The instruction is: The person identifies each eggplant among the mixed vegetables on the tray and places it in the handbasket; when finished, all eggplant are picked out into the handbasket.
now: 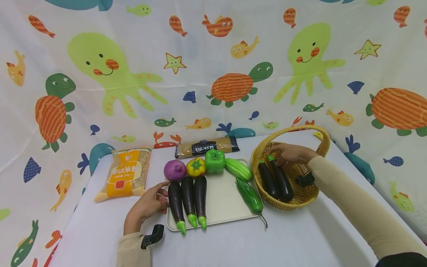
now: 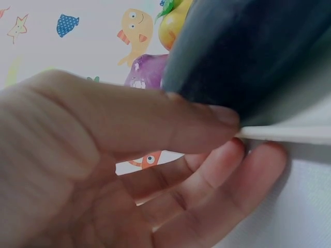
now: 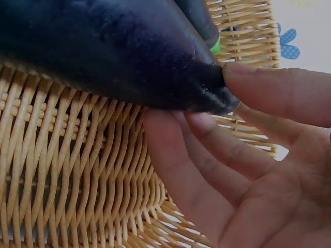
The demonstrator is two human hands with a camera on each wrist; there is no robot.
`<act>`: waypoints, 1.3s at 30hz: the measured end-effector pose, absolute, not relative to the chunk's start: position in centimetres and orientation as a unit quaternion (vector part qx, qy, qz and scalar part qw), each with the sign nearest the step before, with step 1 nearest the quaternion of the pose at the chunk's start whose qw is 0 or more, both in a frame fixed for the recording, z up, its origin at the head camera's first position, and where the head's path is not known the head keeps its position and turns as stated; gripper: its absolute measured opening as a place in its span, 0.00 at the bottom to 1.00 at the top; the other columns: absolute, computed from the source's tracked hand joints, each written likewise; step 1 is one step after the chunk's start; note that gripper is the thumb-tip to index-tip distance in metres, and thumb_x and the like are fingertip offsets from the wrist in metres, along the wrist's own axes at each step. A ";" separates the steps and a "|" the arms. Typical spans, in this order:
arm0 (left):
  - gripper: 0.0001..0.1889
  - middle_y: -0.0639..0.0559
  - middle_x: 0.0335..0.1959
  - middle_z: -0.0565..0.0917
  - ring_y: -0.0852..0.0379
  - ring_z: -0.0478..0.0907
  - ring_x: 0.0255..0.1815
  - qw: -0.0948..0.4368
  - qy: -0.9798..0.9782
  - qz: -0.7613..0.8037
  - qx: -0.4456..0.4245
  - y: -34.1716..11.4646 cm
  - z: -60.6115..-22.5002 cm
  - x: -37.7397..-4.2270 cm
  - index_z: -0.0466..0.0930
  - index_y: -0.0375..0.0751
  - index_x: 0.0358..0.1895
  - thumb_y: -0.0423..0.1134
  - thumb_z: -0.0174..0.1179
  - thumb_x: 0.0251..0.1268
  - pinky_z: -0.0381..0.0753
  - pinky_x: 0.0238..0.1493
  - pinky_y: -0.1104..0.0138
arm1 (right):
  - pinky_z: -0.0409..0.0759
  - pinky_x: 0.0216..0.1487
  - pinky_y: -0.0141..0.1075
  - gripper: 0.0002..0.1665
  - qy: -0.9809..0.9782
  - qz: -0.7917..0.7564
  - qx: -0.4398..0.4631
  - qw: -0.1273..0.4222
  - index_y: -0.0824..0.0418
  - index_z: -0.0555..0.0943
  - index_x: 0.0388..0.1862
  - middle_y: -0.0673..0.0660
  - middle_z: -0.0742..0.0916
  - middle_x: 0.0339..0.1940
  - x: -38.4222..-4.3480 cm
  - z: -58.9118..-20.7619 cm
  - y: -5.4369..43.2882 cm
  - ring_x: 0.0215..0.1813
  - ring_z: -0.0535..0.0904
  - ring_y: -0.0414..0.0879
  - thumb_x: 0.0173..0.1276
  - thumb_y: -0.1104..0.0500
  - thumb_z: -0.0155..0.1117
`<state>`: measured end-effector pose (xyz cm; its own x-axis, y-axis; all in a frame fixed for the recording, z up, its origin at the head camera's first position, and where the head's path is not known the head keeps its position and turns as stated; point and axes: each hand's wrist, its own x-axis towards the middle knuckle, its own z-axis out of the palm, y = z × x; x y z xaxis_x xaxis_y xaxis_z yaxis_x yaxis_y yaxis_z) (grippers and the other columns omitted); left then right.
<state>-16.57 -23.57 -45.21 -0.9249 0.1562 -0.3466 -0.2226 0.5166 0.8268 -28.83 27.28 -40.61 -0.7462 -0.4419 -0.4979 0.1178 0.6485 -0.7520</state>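
My left hand (image 1: 146, 207) pinches the left rim of a cream tray (image 1: 221, 202); in the left wrist view the thumb lies above the rim (image 2: 289, 133) and fingers lie below. Right beside it, three eggplants lie side by side on the tray, the nearest a dark eggplant (image 1: 175, 202). Inside a wicker basket (image 1: 308, 194), my right hand (image 1: 291, 154) grips the green-stemmed end of an eggplant (image 3: 119, 51) between thumb and fingers. Another eggplant (image 1: 268, 181) leans next to it in the basket.
Along the tray's back sit a purple onion (image 1: 175, 170), a yellow pepper (image 1: 195, 167), a green bell pepper (image 1: 215, 161) and a cucumber (image 1: 238, 169). A long green chili (image 1: 250, 196) lies at its right edge. Behind are a pasta pack (image 1: 217, 146) and an orange bag (image 1: 126, 174).
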 end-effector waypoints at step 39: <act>0.38 0.38 0.52 0.75 0.48 0.77 0.42 0.196 0.848 0.491 -0.016 -23.9 -45.4 -16.3 0.62 0.33 0.76 0.17 0.58 0.59 0.89 0.41 0.57 | 0.87 0.49 0.50 0.29 0.866 -0.366 -0.146 0.308 0.73 0.69 0.72 0.77 0.77 0.64 -27.7 -41.3 25.7 0.61 0.80 0.64 0.72 0.72 0.55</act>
<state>-16.34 -23.88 -45.35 -0.9223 0.1658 -0.3491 -0.2204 0.5164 0.8275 -27.66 25.68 -41.31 -0.7674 -0.4790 -0.4262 -0.0281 0.6892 -0.7240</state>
